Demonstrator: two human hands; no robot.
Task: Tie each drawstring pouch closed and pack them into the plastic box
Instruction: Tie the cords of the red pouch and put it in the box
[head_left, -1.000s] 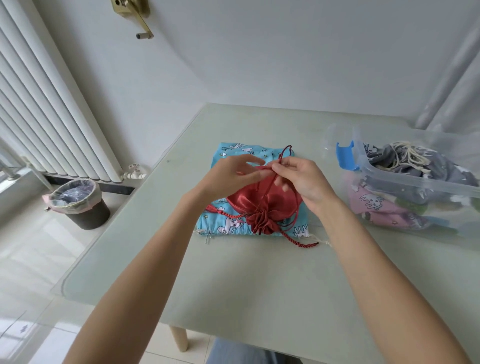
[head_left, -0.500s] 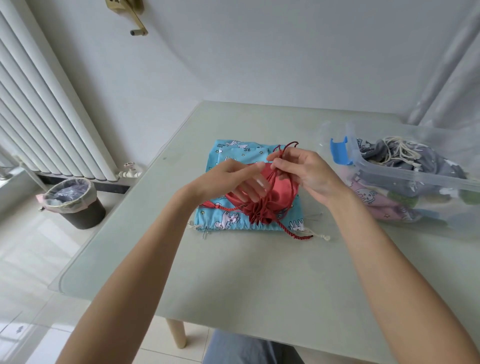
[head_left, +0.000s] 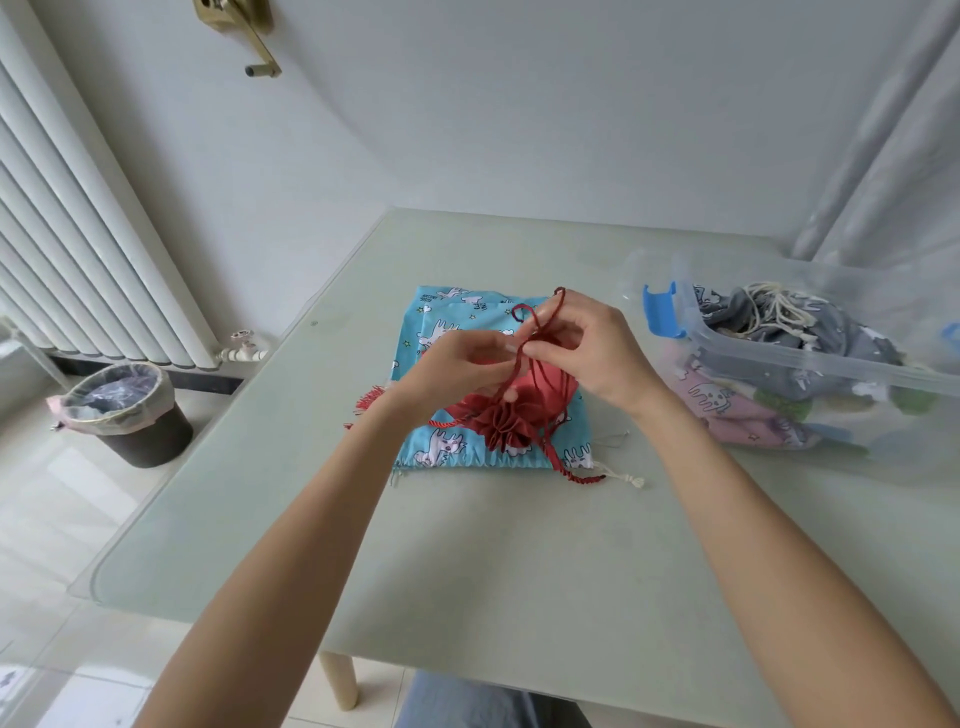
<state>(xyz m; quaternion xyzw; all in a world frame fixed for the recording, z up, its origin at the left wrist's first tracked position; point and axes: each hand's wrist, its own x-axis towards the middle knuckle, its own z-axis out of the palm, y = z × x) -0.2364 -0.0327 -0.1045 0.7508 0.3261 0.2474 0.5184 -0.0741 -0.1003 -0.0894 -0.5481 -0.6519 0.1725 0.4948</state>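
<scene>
A red satin pouch (head_left: 511, 418) with a gathered mouth lies on a blue printed pouch (head_left: 457, 322) in the middle of the table. Its dark red cord (head_left: 524, 364) rises from the gathered mouth to both hands. My left hand (head_left: 457, 366) pinches the cord just left of the loops. My right hand (head_left: 582, 348) pinches a small loop of the same cord raised above the pouch. To the right stands the clear plastic box (head_left: 779, 358) with a blue latch (head_left: 660, 309), holding grey, pink and other pouches.
The pale green table (head_left: 467, 561) ends close to my body and at the left. A white radiator (head_left: 78, 234) lines the left wall, with a dark waste bin (head_left: 130, 410) on the floor beside it. A curtain (head_left: 893, 156) hangs at the back right.
Both hands have lifted the red cord higher above the pouch, and a small loop now stands up between the fingertips. The red pouch's gathered mouth is more exposed.
</scene>
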